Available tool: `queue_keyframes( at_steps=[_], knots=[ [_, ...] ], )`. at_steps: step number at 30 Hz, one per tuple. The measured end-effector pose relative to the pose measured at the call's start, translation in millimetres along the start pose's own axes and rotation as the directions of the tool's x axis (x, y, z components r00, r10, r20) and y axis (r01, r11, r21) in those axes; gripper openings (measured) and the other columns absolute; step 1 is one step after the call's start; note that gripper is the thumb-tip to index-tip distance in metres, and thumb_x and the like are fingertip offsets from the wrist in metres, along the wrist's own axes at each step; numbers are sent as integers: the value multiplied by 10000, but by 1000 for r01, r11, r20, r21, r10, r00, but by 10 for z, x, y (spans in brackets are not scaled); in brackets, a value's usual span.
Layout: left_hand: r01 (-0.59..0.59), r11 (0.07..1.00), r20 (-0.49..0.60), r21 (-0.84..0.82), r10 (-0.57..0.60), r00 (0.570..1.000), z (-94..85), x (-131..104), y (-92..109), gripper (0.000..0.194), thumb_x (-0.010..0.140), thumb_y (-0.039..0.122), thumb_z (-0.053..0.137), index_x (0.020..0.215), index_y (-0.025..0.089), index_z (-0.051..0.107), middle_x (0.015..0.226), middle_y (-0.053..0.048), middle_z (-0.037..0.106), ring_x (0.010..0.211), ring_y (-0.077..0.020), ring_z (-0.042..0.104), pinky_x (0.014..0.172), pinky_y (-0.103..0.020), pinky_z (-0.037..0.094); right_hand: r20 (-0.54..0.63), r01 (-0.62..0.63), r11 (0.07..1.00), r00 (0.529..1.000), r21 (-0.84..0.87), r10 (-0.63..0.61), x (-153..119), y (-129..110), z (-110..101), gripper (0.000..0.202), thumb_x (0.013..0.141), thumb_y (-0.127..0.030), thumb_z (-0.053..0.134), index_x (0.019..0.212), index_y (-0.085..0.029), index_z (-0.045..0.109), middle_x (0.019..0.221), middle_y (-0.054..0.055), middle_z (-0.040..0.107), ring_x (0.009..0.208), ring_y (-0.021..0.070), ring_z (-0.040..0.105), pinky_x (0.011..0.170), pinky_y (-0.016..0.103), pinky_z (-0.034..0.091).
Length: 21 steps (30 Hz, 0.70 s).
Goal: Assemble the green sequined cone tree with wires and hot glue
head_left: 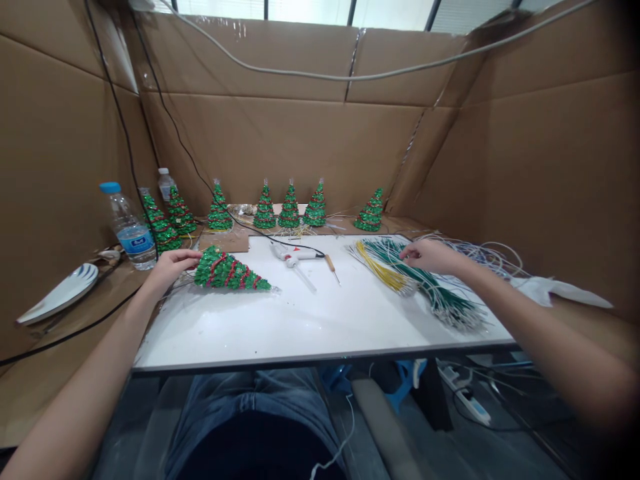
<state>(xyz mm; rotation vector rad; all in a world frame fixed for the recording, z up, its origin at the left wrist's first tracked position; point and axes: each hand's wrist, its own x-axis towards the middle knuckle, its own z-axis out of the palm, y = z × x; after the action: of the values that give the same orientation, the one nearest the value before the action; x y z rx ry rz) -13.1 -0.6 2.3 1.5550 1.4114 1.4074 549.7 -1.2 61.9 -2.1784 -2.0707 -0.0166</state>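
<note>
A small green tinsel Christmas tree [231,272] with red garland lies tilted on its side, its clear tip pointing right. My left hand [176,263] is closed on its base end at the left of the white board. Over on the right, my right hand [425,257] is at a bundle of green wires [440,297], fingers pinched together on its upper part. How many wires the fingertips hold is hidden. Beside that bundle, to its left, lies a smaller bunch of yellow wires [383,270].
A hot glue gun [295,253] and an awl with a wooden handle [331,267] lie mid-board. Several finished-looking trees [290,208] stand along the back. Water bottle [130,230] and white dish [63,293] are at left. Cardboard walls [290,140] enclose the table; black cables hang at left.
</note>
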Motion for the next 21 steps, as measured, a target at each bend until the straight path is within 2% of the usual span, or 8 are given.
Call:
queue_keyframes(
  at_steps=[4, 7, 10, 15, 17, 19, 21],
  knots=[
    [26, 1000, 13, -10, -26, 1000, 7, -9, 20, 275, 488, 356, 734, 707, 192, 758, 798, -65, 753, 738, -221, 671, 677, -293, 547, -117, -20, 999, 993, -30, 17, -45, -67, -190, 168, 712, -142, 579, 796, -210, 707, 733, 39, 693, 696, 183, 600, 654, 283, 417],
    [18, 1000, 10, -11, -18, 1000, 8, -8, 18, 257, 498, 345, 725, 705, 195, 754, 814, -62, 754, 747, -218, 673, 687, -293, 548, -223, -61, 997, 973, -45, 50, -94, -144, -368, 195, 762, -205, 573, 892, -239, 714, 852, 37, 708, 765, 196, 600, 659, 302, 403],
    [18, 1000, -8, -2, -18, 1000, 10, -12, 30, 244, 501, 351, 717, 689, 198, 747, 820, -64, 753, 755, -227, 675, 687, -305, 550, -354, -101, 992, 933, -78, 67, -169, -272, -564, 235, 801, -214, 546, 957, -258, 716, 974, 44, 715, 834, 215, 605, 658, 322, 388],
    [18, 1000, -7, 7, -18, 1000, 7, -15, 49, 287, 487, 378, 726, 696, 182, 742, 770, -67, 742, 718, -211, 662, 672, -300, 536, -567, -156, 981, 821, -117, 63, -328, -494, -908, 273, 839, -231, 522, 1038, -217, 707, 1086, 91, 702, 930, 242, 617, 634, 333, 375],
    [6, 1000, 1, 3, -6, 1000, -1, -10, 37, 305, 499, 386, 729, 720, 175, 746, 765, -67, 737, 712, -204, 655, 674, -299, 532, -658, -169, 982, 750, -82, 74, -384, -560, -1018, 279, 840, -237, 521, 1045, -194, 704, 1056, 111, 706, 938, 234, 617, 647, 331, 386],
    [-19, 1000, -6, 0, 19, 1000, -11, -9, 31, 312, 533, 386, 726, 757, 170, 749, 776, -65, 735, 716, -198, 652, 689, -295, 530, -741, -106, 994, 670, -39, 42, -437, -645, -1084, 283, 846, -244, 514, 1044, -170, 703, 999, 121, 711, 908, 197, 615, 689, 322, 407],
    [-78, 997, -47, 15, 79, 996, -16, -22, 54, 309, 589, 384, 709, 805, 167, 748, 812, -61, 735, 755, -195, 653, 731, -289, 528, -797, 56, 998, 603, 3, -32, -486, -786, -1091, 276, 854, -262, 516, 1021, -152, 707, 919, 110, 712, 809, 139, 603, 726, 293, 429]
  ],
)
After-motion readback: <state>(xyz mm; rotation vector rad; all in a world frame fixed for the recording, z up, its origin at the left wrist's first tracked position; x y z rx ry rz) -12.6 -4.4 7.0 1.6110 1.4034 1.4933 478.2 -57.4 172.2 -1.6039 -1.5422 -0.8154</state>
